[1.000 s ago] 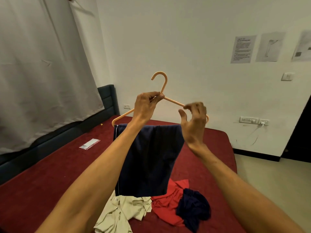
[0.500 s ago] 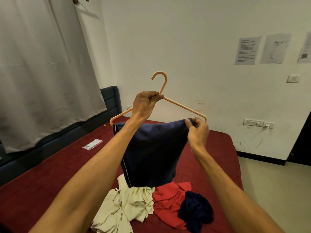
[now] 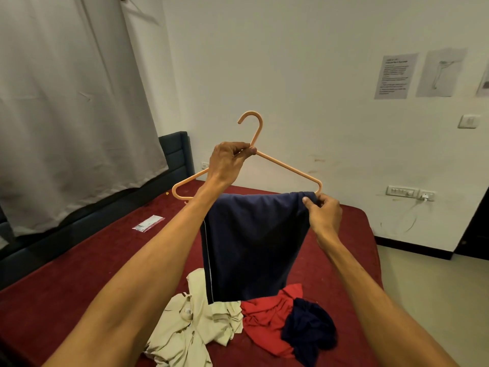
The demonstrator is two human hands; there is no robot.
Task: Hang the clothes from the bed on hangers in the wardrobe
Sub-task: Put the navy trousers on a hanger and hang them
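Left hand (image 3: 230,161): gripped the peach plastic hanger (image 3: 288,168) at its neck, centre frame, hook upright
Right hand (image 3: 324,213): pinched the navy garment (image 3: 254,242) at the hanger's right-of-frame corner
Navy garment: draped over the bar, above the maroon bed (image 3: 79,274)
Doing it well: likely meant centring the cloth and keeping the hanger level
Waiting, lower centre: cream shirt (image 3: 190,321), red garment (image 3: 264,319), dark blue garment (image 3: 309,337); wardrobe unseen

One head-worn wide-angle camera looks forward and slightly down over the bed (image 3: 66,274) toward the far wall (image 3: 291,62).
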